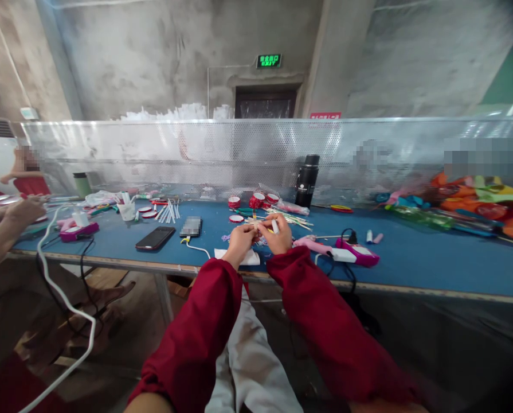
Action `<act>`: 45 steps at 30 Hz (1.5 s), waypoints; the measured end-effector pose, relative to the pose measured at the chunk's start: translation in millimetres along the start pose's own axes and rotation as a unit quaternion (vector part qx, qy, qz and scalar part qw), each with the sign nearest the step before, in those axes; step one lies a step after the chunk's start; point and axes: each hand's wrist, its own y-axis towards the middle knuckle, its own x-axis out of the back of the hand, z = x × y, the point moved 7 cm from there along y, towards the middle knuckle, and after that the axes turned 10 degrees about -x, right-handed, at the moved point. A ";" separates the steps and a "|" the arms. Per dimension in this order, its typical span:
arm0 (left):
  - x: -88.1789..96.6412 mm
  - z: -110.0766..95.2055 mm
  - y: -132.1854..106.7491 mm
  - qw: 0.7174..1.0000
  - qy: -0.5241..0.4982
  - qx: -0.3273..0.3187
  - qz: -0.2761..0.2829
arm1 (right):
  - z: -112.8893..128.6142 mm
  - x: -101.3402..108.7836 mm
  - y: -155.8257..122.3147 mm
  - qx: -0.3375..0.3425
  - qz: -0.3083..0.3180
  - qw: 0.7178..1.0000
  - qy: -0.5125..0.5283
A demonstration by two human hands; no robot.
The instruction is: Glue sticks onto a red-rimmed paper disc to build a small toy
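Above the near edge of the blue table, my left hand (241, 241) and my right hand (278, 235) meet at the fingertips. Both are closed in a pinch around something small that I cannot make out. A short white tube (275, 226) sticks out between the fingers of my right hand. Under my hands lies a white paper sheet (251, 257), with small purple scraps around it. Thin wooden sticks (297, 219) are spread just behind my right hand. Close to its right side rests a pink glue gun (312, 245).
A phone (155, 238) and a cabled power bank (191, 226) lie left of my hands. Rolls of red-patterned tape (257, 200) and a black thermos (307, 181) stand behind. Colourful balloons (471, 203) are heaped right. Another person's hand (24, 211) works at far left.
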 end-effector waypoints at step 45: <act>-0.2 -2.9 -0.9 0.996 0.091 0.013 0.004 | 13.7 4.2 -10.5 0.031 -0.024 0.999 -0.012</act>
